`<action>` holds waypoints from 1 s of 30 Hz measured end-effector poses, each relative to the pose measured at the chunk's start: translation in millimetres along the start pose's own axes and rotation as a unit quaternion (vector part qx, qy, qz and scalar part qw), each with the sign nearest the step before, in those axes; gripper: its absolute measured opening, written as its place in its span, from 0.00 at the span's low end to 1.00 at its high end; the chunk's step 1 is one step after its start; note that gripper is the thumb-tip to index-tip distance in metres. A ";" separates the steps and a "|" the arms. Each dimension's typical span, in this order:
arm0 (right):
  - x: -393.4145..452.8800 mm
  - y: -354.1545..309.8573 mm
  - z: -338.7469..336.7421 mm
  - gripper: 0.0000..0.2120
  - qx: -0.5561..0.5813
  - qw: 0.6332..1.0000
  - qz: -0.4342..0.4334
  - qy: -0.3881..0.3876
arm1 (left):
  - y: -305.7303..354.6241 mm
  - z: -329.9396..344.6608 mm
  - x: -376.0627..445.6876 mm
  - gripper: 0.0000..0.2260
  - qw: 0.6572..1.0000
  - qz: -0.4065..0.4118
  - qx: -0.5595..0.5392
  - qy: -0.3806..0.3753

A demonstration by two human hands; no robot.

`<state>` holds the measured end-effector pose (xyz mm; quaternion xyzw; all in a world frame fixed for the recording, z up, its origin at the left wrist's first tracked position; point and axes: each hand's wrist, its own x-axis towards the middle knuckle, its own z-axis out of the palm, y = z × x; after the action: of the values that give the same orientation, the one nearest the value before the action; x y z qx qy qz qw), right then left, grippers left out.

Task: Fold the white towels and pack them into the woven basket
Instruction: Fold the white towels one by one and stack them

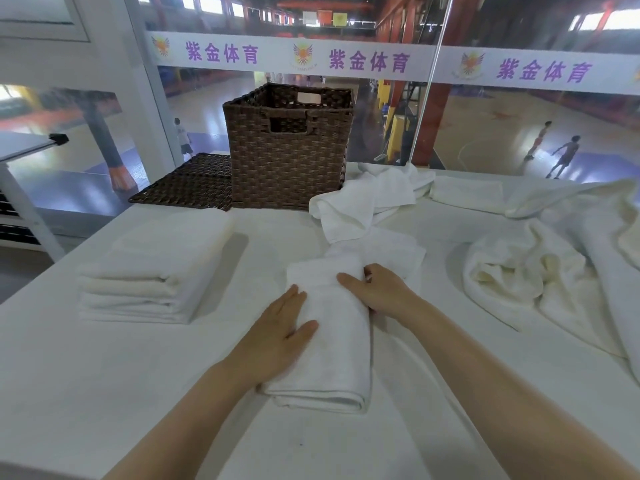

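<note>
A stack of folded towels is seen at the left of the white surface. Behind it, a flat woven lid is laid beside the woven basket, which is open at the top, and nothing can be seen inside it.

In the middle, a half-folded towel is pressed flat. Its long side is pointed away from the person, toward the basket, and its far end is left bunched and twisted. The left hand is laid open and flat on the towel's left edge; nothing is gripped. The right hand is rested on the right edge, with the fingers curled a little around the fold.

At the right, loose towels are piled in a messy heap.

The fold could come out crooked, because the far end is bunched. The layers could also slide apart if the hands are lifted too soon.
</note>
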<state>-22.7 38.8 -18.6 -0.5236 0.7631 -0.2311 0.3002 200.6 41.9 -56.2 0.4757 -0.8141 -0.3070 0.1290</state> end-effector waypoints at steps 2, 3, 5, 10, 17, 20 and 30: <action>-3.1 -3.1 0.0 0.27 0.034 0.999 0.000 0.006 | -5.0 -3.6 5.4 0.27 0.997 -0.013 -0.067 0.046; -5.1 -4.9 0.1 0.24 0.064 0.998 -0.001 0.007 | -5.9 -5.3 9.4 0.26 0.993 -0.020 -0.094 0.063; -7.6 -6.3 1.1 0.18 0.146 0.989 -0.007 -0.007 | -4.9 -9.2 16.4 0.29 0.981 -0.036 -0.178 0.066; -16.4 -11.0 -3.9 0.27 0.324 0.940 -0.045 -0.098 | 7.0 -21.1 24.1 0.35 0.936 -0.065 -0.341 0.064; -34.1 -24.3 -15.9 0.29 0.381 0.907 -0.136 -0.115 | 10.3 -32.8 25.3 0.40 0.837 -0.037 -0.545 0.042; -38.4 -29.5 -20.1 0.29 0.361 0.913 -0.156 -0.109 | 15.8 -40.7 23.1 0.36 0.825 -0.010 -0.562 0.051; -40.2 -70.7 -37.5 0.18 0.315 0.927 -0.205 0.004 | 48.0 -89.8 19.4 0.20 0.834 0.048 -0.536 0.124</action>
<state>8.6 53.6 64.0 -0.5462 0.5282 -0.5181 0.3927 202.3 8.7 41.9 0.3269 -0.5209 -0.6272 0.4780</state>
